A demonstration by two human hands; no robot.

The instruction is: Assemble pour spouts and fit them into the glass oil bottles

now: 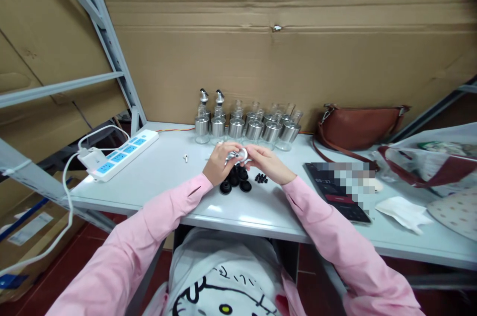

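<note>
Pink long slvs (pixel 141 231), slit (pixel 195 190) nr L cuff; wht garment (pixel 227 249) w/ blk cartoon print (pixel 193 293), yel dot (pixel 225 309).

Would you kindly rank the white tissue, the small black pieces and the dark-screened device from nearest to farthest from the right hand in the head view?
From the right hand:
1. Small black pieces: just below it.
2. Dark-screened device: to its right.
3. White tissue: farther right, past the device.

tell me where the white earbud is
In the head view, the white earbud lies on the tabletop, left of centre, between the power strip and the left hand.
</note>
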